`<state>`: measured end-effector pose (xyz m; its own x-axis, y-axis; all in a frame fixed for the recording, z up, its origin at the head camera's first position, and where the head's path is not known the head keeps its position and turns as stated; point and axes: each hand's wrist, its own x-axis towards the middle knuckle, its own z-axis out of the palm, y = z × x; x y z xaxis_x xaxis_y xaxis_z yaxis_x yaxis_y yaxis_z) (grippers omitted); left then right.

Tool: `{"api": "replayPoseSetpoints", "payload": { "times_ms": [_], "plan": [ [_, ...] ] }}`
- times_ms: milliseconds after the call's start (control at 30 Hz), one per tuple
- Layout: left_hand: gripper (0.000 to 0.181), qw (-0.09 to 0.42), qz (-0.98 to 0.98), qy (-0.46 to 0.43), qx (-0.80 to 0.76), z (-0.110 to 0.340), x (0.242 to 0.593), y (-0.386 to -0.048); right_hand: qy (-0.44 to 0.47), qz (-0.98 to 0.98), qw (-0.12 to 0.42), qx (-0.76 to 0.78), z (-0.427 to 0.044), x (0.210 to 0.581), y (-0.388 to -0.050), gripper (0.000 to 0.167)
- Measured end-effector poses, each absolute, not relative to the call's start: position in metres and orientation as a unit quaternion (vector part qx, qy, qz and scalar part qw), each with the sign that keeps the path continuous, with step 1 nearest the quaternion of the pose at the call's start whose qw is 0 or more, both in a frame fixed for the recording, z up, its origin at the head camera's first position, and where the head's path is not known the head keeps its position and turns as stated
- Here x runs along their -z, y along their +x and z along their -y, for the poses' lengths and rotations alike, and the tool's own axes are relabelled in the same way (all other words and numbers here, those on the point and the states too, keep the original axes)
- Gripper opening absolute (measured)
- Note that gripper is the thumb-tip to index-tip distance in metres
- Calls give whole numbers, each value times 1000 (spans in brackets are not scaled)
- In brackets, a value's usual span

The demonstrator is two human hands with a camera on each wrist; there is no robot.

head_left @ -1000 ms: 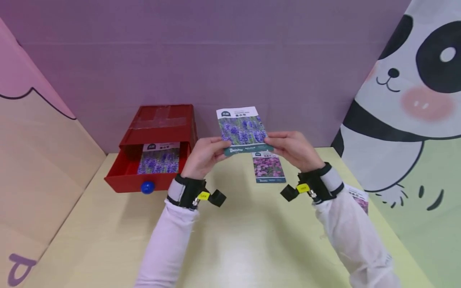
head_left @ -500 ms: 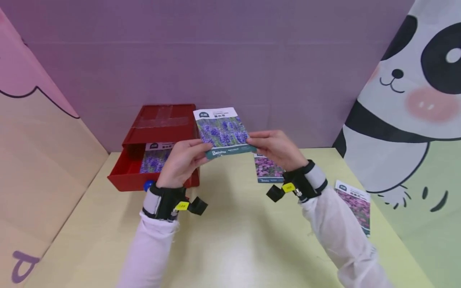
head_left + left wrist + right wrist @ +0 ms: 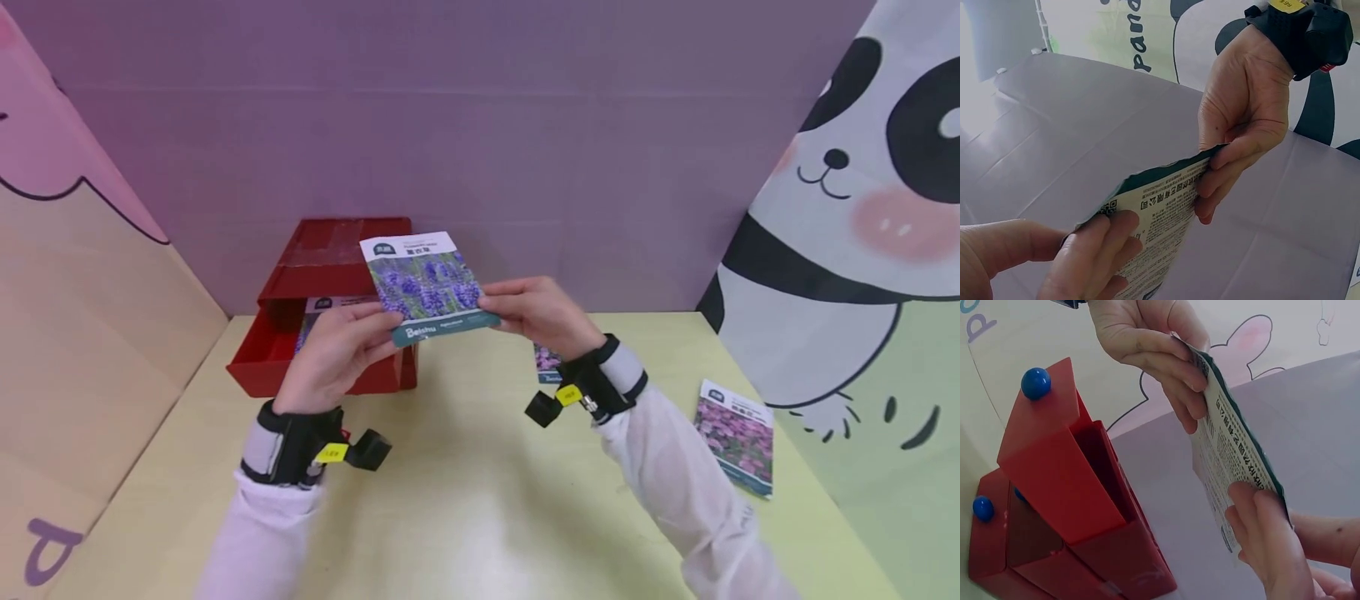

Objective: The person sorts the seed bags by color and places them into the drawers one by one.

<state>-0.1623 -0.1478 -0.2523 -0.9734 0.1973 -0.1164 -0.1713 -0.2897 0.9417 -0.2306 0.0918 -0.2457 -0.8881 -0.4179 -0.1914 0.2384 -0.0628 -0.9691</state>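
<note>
A seed packet (image 3: 427,287) with purple lavender-like flowers is held up in the air, tilted, between both hands. My left hand (image 3: 333,354) pinches its lower left corner, thumb in front and fingers behind. At the lower right corner my right hand (image 3: 536,310) pinches it the same way. Its printed white back (image 3: 1169,215) shows in the left wrist view. Behind the left hand, an open red drawer (image 3: 258,354) holds another purple-flower packet (image 3: 341,301), mostly hidden by that hand and the held packet.
The red drawer box (image 3: 337,233) stands at the back left against the purple wall; blue knobs (image 3: 1036,384) show in the right wrist view. A pink-flower packet (image 3: 547,360) lies partly behind the right hand, another pink-flower packet (image 3: 738,437) near the table's right edge.
Both hands have carried the purple-flower packet leftward, toward the front of the red drawer box. The left hand now covers more of the drawer, and the right-hand pink packet has come into full view.
</note>
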Motion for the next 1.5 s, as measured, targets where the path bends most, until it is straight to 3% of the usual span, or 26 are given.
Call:
{"api": "replayPoseSetpoints", "payload": {
  "times_ms": [300, 533, 600, 1500],
  "plan": [
    [62, 122, -568, 15, -814, 168, 256, -146, -79, -645, 229, 725, -71, 252, -229, 36],
    [22, 108, -549, 18, -829, 184, 263, -135, -87, -648, 237, 718, -54, 255, -227, 33],
    [18, 108, -544, 21, -832, 188, 264, -132, -89, -646, 240, 719, -50, 257, -227, 33],
    [29, 137, -455, 53, -878, 221, 277, -105, -92, -649, 294, 696, -21, 261, -218, 30]
  ]
}}
